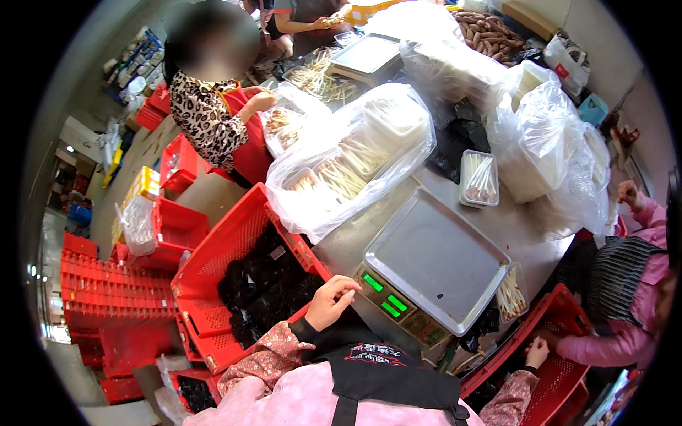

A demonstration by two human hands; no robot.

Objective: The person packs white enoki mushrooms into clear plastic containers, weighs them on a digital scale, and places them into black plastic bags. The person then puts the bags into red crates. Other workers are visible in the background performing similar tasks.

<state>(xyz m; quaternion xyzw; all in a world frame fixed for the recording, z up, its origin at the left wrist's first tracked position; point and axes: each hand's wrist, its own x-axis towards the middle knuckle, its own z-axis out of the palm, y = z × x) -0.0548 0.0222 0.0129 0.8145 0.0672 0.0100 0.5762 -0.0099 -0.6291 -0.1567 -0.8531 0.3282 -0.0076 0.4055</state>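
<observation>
My left hand [331,303] is by the front left corner of a digital scale [434,258], its fingers loosely bent and nothing visible in them. The scale's metal pan holds only a small dark scrap, and its green displays are lit. Down to the right, my right hand [536,353] hangs over a red plastic crate [559,367] with curled fingers. I cannot tell whether it holds anything. A co-worker's pink sleeve [602,349] reaches in close beside it. A clear tray of pale stalks [511,293] lies at the scale's right edge; another stalk tray [478,178] sits behind the scale.
A red crate [194,298] at my left holds black plastic bags [266,282]. A clear bag of packed stalk trays [354,154] lies beyond it. Filled plastic bags [538,138] stand at the back right. A person in a leopard-print top [205,117] works across the table.
</observation>
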